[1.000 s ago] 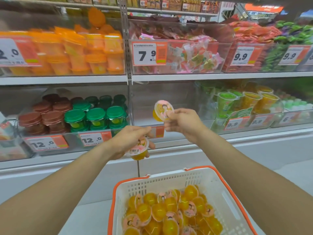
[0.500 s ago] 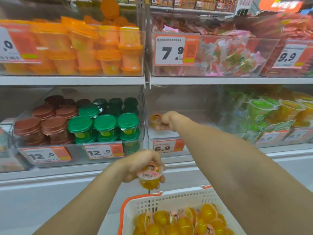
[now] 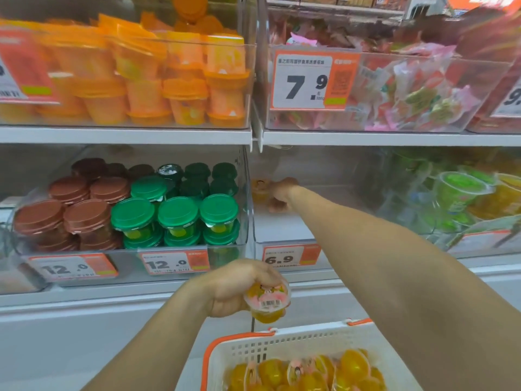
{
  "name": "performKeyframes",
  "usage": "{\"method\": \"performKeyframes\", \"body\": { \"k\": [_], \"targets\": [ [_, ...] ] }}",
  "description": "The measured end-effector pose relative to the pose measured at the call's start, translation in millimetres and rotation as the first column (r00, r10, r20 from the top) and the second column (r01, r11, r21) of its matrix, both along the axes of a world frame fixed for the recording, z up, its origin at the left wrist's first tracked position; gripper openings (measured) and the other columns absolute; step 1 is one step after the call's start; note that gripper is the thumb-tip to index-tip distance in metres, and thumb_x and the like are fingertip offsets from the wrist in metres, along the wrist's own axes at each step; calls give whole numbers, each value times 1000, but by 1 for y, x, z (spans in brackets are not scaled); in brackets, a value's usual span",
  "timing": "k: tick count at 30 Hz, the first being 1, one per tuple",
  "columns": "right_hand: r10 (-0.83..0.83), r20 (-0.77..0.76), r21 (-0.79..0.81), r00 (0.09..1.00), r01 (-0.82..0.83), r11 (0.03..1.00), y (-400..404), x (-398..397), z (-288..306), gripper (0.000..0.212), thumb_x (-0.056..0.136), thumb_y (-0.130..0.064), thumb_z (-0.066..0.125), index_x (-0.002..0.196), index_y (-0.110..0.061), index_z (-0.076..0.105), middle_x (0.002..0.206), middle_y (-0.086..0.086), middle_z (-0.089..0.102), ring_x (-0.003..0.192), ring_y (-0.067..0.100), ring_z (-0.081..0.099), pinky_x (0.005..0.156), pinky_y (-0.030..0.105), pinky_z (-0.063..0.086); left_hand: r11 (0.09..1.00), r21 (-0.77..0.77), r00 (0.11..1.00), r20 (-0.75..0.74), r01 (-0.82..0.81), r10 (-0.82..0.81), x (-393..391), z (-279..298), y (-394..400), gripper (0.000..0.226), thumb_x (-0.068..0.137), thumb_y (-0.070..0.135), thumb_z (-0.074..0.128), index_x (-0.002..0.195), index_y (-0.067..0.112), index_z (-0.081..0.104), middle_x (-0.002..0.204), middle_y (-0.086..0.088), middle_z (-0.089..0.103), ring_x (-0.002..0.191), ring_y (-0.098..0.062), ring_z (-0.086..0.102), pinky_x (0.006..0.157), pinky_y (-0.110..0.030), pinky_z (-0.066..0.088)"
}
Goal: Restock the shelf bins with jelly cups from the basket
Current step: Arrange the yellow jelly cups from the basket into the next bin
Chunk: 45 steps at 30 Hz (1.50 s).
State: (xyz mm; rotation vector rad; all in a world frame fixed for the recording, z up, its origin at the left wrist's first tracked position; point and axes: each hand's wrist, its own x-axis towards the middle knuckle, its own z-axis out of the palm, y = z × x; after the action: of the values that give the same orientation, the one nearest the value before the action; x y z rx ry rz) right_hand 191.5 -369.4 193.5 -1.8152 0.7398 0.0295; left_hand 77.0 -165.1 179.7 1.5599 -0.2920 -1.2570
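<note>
A clear bin (image 3: 284,235) marked 6.9 is seen on the lower shelf, above a white basket (image 3: 282,344) filled with yellow jelly cups (image 3: 352,365). The right hand (image 3: 282,193) is reached deep into the bin beside a blurred cup (image 3: 260,189); its grip cannot be told. Another cup (image 3: 267,301) is gripped by the left hand (image 3: 234,287) over the basket.

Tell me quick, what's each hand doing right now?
Left hand: grips a jelly cup above the basket.
Right hand: deep in the 6.9 bin, grip unclear.
</note>
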Motion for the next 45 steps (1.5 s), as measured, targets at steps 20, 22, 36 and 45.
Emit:
{"method": "performKeyframes", "body": {
  "k": [20,22,36,45],
  "targets": [
    [254,250,117,934,-290,950,34,-276,60,24,92,-20,70,97,-3,54,72,20,66,59,27,65,55,33,58,741,-315,708,234,-593,666,-93,43,-30,17,90,10,70,102,0,65,102,-22,72,88,-31,67,82,-43,57],
    [232,258,172,938,-281,944,36,-282,55,20,94,-15,67,99,-2,52,71,22,67,61,31,68,56,34,59,716,-363,673,260,-596,692,-102,46,-33,12,90,11,70,99,4,66,102,-19,72,91,-28,66,89,-45,54],
    [-166,384,296,908,49,954,24,-276,51,21,91,0,67,99,-4,48,65,18,68,57,25,64,58,33,58,788,-412,681,407,-458,609,-103,45,-36,14,102,24,53,103,20,67,91,-5,75,87,-23,73,75,-32,61],
    [-7,82,-5,997,8,1000,7,-133,69,7,93,-5,64,92,1,61,70,13,68,36,8,37,39,19,22,852,-119,683,546,-510,485,-67,34,-14,17,96,21,58,86,13,69,95,-8,73,96,-24,67,90,-38,54]
  ]
}}
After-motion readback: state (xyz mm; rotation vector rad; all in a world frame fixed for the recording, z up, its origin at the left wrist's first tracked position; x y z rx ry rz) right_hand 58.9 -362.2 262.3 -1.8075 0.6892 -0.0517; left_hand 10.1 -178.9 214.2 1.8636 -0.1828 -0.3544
